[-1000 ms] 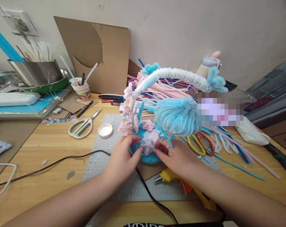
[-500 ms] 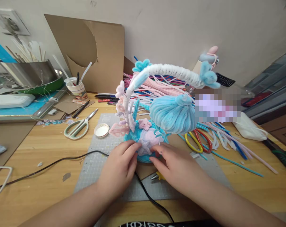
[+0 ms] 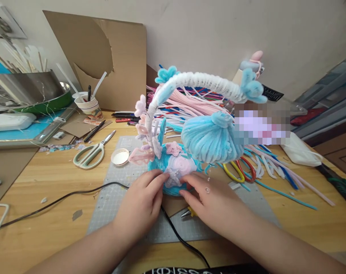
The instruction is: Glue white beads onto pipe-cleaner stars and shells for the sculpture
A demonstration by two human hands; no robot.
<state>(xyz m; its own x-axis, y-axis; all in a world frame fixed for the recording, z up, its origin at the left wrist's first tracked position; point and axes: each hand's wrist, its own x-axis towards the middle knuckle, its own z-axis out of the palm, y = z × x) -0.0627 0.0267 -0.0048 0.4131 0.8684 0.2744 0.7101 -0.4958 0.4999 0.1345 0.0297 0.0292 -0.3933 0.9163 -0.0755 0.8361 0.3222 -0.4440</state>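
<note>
A pipe-cleaner lamp-shaped ornament stands on the grey cutting mat (image 3: 110, 213), with a round blue base (image 3: 156, 166), a curved white stem (image 3: 201, 82) and a blue shell-shaped shade (image 3: 210, 139) hanging from it. On the base's front sits a lavender star-shaped piece (image 3: 173, 177), beside a pale pink disc (image 3: 186, 164) and a pink star (image 3: 173, 148). My left hand (image 3: 143, 194) curls round the base's left side, fingertips at the lavender star. At the right side my right hand (image 3: 211, 196) holds the base between thumb and fingers. Some fingertips are hidden.
Green-handled scissors (image 3: 90, 155) and a small white-filled lid (image 3: 120, 157) lie left. A black cable (image 3: 67, 199) crosses the table towards the base. Pliers (image 3: 190, 212) lie by my right hand. Behind are red-and-yellow-handled scissors (image 3: 235, 172) and many pipe cleaners (image 3: 187, 102).
The shell shade has swung slightly, and a beaded strand beneath it now shows in front of my right hand. The view has shifted a little to the right. Both hands stay at the base.
</note>
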